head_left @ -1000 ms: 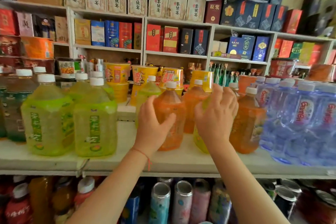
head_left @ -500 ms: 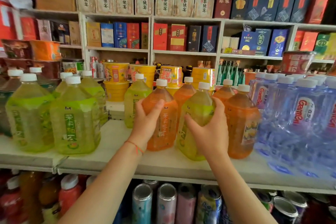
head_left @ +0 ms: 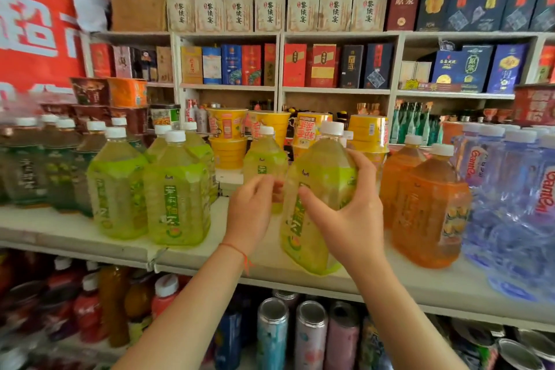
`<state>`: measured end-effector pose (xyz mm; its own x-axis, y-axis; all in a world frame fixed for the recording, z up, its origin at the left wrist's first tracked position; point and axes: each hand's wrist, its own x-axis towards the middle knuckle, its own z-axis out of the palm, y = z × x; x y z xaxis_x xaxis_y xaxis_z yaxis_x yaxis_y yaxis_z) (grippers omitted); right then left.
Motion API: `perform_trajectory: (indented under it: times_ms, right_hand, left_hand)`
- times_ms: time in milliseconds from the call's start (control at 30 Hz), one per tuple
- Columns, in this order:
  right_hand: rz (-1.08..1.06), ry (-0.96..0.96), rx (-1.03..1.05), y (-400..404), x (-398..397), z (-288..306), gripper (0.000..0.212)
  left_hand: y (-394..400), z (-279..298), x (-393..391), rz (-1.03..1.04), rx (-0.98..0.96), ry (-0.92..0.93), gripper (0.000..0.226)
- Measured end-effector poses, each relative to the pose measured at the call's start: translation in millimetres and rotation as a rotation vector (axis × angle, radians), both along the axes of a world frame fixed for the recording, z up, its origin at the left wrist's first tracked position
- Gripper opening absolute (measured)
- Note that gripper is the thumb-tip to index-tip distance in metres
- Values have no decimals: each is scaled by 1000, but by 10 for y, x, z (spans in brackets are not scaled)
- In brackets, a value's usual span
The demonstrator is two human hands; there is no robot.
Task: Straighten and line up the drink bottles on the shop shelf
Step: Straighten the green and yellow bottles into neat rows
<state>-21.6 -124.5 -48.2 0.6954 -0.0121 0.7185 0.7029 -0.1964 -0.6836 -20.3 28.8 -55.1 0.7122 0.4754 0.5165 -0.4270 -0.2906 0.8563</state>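
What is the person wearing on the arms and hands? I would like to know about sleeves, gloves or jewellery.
Both forearms are bare to the bottom edge of the picture, so no sleeves show. The left hand and the right hand have no gloves, and I see no rings or watch. The only item is a thin red string bracelet around the left wrist, with a short loose end hanging down.

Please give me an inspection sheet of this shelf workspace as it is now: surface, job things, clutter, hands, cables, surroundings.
Surface: pale shelf board, front edge worn.
Job's things: tilted green bottle held; green pair upright left; orange bottles right.
Clutter: water bottles far right; noodle cups behind.
Grippers: right hand grips the tilted bottle; left hand beside it, fingers curled, contact unclear.
Cables: nothing seen.
Surroundings: boxed goods on the back shelves; cans below.
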Motion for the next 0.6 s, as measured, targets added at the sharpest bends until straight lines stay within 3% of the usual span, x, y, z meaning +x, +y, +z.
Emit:
perform_trajectory:
  times_ms: [133, 200, 300, 467, 600]
  right_hand:
    - [-19, -19, -38, 474, -20, -21, 82]
    - [-22, -14, -56, 704, 14, -53, 85]
    - [-41, 12, -113, 1049, 61, -123, 86]
    - [-85, 59, -159, 1422, 178, -182, 88]
    - [-113, 113, -184, 1613, 301, -162, 92]
  left_hand:
    - [485, -30, -239, 415, 512, -246, 34]
    - [700, -12, -333, 535, 630, -294, 28]
    - [1024, -58, -410, 693, 754, -220, 29]
    - [1479, -162, -389, 664, 929, 29, 74]
    - [1662, -222, -339, 641, 1012, 28, 81]
